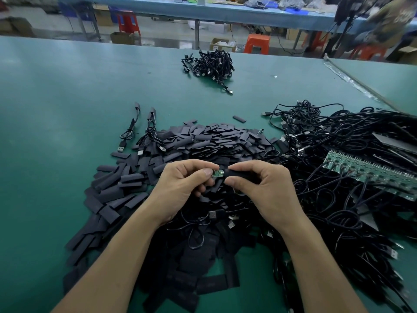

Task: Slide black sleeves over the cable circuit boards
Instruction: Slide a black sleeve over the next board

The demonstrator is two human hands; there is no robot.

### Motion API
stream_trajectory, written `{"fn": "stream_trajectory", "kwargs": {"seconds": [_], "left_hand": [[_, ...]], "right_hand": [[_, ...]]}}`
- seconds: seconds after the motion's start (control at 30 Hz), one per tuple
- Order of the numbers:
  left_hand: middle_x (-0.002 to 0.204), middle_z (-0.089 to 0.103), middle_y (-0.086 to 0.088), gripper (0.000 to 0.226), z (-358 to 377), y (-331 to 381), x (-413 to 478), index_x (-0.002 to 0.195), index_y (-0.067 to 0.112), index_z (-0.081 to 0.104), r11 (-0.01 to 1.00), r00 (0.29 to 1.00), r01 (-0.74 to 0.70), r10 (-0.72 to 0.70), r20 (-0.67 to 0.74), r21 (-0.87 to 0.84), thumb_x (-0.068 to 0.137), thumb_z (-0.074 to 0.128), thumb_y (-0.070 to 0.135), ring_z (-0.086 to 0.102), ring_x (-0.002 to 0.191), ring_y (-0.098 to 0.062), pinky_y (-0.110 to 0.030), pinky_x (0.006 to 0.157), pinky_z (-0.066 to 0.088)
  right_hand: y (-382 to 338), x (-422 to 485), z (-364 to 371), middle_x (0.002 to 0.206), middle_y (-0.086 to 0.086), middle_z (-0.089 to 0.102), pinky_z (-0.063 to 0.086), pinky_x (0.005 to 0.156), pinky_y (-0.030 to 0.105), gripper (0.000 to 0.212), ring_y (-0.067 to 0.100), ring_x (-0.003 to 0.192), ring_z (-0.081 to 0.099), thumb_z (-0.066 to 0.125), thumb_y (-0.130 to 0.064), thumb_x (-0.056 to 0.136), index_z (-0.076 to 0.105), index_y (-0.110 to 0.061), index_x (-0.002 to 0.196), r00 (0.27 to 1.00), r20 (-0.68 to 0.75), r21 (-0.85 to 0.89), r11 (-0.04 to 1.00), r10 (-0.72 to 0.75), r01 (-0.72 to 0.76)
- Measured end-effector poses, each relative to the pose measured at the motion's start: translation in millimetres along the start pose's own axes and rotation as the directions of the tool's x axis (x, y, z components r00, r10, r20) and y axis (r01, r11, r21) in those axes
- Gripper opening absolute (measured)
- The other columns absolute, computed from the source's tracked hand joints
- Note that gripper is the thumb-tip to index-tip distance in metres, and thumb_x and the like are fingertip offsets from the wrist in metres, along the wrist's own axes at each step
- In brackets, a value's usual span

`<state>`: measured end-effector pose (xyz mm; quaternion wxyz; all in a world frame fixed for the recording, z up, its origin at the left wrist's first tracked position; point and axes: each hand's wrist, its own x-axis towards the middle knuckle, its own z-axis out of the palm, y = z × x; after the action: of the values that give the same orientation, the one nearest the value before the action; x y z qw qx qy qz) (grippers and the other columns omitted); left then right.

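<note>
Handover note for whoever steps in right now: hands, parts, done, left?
Left hand: pinches the green circuit board.
Right hand: grips a black sleeve, its mouth at the board's end; board not yet covered.
Sleeve pile lies beyond the hands, cable tangle to the right.
Done: two cables beyond the pile's left side look sleeved.
Left: slide this sleeve on, then work through the tangle.

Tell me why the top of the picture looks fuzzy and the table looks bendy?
Head view: the wide-angle lens bows the edges of the green table; the far orange stool and the person at top right are blurred; cables at the lower right smear; the left hand, right hand, circuit board and black sleeve in the middle are sharp; pale glare lies on the table's far left.
</note>
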<state>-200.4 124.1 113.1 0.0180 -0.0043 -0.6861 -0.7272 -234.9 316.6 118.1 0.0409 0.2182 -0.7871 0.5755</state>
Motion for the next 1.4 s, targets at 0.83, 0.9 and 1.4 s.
{"fn": "stream_trajectory", "kwargs": {"seconds": [0.83, 0.9, 1.4], "left_hand": [[0.072, 0.073, -0.002, 0.033, -3.1, -3.7, -2.5, 0.085, 0.029, 0.08, 0.994, 0.998, -0.045, 0.04, 0.056, 0.098, 0.095, 0.063, 0.003, 0.061, 0.064, -0.006, -0.015, 0.058, 0.049], [0.073, 0.073, -0.002, 0.033, -2.8, -4.4, -2.0, 0.086, 0.03, 0.08, 0.994, 0.997, -0.046, 0.04, 0.064, 0.097, 0.095, 0.063, 0.004, 0.061, 0.064, -0.006, -0.015, 0.058, 0.049], [0.071, 0.073, -0.007, 0.014, -5.1, -7.5, 1.1, 0.082, 0.013, 0.071, 0.998, 0.998, -0.057, 0.058, -0.025, 0.009, 0.093, 0.067, 0.006, 0.067, 0.06, -0.014, -0.02, 0.053, 0.052]], "right_hand": [[-2.0, -2.0, 0.7, 0.08, -0.014, 0.075, 0.058, 0.076, 0.027, 0.021, 0.002, 0.078, 0.071, 0.086, -0.026, 0.071, 0.08, -0.025, 0.091, 0.999, 0.045, -0.144, 0.989, -0.006, 0.012], [-2.4, -2.2, 0.8, 0.081, -0.016, 0.075, 0.059, 0.075, 0.028, 0.02, 0.003, 0.077, 0.071, 0.087, -0.025, 0.071, 0.079, -0.026, 0.09, 0.999, 0.047, -0.129, 0.991, -0.009, 0.015], [-2.8, -2.1, 3.5, 0.084, -0.014, 0.075, 0.056, 0.077, 0.02, 0.021, 0.0, 0.081, 0.07, 0.087, -0.021, 0.072, 0.08, -0.021, 0.093, 0.997, -0.018, -0.154, 0.986, -0.069, 0.066]]}}
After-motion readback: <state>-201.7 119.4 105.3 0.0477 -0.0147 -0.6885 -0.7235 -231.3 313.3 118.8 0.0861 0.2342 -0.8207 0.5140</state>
